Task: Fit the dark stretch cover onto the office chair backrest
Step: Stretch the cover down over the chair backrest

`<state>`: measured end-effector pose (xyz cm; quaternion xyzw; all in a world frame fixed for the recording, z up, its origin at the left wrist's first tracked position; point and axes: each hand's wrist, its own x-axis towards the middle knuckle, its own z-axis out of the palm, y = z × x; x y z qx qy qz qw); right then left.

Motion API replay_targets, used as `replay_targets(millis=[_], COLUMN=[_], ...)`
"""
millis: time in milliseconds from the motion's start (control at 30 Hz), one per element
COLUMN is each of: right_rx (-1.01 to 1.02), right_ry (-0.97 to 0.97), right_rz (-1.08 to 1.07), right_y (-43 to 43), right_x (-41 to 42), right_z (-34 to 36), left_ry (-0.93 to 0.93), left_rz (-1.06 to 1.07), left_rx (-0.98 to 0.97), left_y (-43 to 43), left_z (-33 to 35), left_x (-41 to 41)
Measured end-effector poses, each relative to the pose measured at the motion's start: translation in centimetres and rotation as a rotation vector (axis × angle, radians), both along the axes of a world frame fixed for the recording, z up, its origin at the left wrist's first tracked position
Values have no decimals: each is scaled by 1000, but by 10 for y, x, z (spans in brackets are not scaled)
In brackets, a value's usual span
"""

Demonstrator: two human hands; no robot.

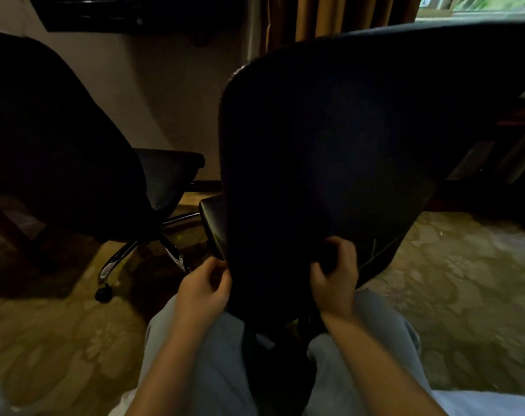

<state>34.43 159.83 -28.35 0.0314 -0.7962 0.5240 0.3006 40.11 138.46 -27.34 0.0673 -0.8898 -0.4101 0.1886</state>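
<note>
At cover's (330,145) lower edge, left hand (204,291) pinching, right hand (336,280) gripping

Nothing readable anywhere I can see here, no labels, brand names, numbers or signs. It's all too dark and blurry to make out any lettering.

backrest (345,130) cropped right, cover (285,280) hem possibly shadowed

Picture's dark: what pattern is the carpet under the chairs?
Pale floral motifs on olive-brown carpet, clearest in the head view.
</note>
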Motion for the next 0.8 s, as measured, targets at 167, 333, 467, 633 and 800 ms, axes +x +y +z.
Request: replay_targets(millis=[167,333,467,633,800], right_rx=[360,291,9,14,270], right_ry=[-57,63,39,26,9], right_rz=[351,233,-40,-11,283], right_y=[1,14,19,0,0], right_x=[6,3,-2,11,21], right_z=[-17,-8,3,2,-9], left_ry=[-23,2,20,19,7], left_rz=[-64,-77,-60,-99,-132], left_rx=[-35,-8,33,34,8], left_y=[-6,-3,7,15,13], left_z=[-3,-4,-3,-1,-2], left_x=[0,1,-1,-1,0])
